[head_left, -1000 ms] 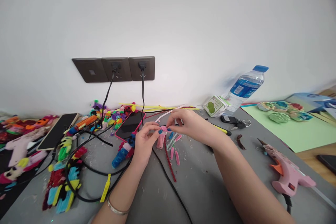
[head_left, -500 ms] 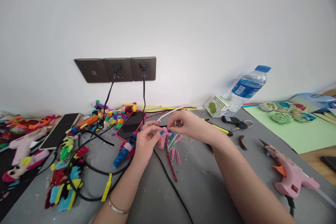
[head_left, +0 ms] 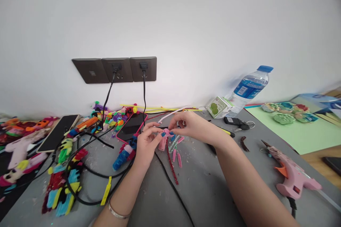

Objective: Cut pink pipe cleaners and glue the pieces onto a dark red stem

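My left hand and my right hand meet over the middle of the grey table. Both pinch a small pink pipe-cleaner piece between their fingertips. A pale pink pipe cleaner runs up and to the right from my hands. Under my hands lie short pink and blue pipe-cleaner bits and a dark red glitter stem. A blue, white and red pipe-cleaner figure lies just left of my left wrist.
A pink glue gun lies at right. A water bottle, green carton and car key stand behind. A pink-cased phone charges from wall sockets. Black cables cross the table. Colourful figures crowd the left; green paper lies at right.
My hands stay together on the small pink piece and shift only slightly. The view has wobbled a little.
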### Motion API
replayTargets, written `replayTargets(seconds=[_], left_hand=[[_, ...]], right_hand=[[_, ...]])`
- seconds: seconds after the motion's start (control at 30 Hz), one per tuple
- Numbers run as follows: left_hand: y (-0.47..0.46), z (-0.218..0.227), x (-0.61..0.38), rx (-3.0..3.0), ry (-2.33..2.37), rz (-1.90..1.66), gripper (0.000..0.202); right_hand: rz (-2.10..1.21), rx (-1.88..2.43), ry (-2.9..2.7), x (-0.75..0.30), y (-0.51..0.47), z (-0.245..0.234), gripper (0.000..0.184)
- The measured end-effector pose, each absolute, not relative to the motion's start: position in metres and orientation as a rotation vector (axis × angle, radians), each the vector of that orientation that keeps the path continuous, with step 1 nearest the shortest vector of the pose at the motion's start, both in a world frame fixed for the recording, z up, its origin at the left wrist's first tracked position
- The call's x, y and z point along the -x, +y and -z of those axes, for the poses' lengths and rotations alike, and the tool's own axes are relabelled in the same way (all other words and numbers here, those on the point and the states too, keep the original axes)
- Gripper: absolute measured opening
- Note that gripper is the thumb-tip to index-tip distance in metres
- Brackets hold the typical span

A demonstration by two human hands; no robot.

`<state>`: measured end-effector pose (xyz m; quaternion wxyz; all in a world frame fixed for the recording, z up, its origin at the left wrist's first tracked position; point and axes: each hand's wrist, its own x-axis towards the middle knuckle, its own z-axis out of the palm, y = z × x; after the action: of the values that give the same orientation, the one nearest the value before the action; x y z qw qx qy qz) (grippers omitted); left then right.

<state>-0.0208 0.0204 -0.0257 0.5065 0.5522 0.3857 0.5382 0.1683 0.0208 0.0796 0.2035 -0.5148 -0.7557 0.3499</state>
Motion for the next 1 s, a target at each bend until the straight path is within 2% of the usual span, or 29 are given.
replayTargets(seconds=[0.6, 1.0], left_hand=[[0.022, 0.023, 0.021, -1.233, 0.996, -1.345, 0.026], [0.021, 0.026, 0.024, -1.301, 1.026, -1.372, 0.018]], right_hand=[[-1.240, 1.248, -1.944, -0.164, 0.035, -0.058, 0.012], [-1.361, 1.195, -1.836, -0.164, 0.042, -0.043, 0.016]])
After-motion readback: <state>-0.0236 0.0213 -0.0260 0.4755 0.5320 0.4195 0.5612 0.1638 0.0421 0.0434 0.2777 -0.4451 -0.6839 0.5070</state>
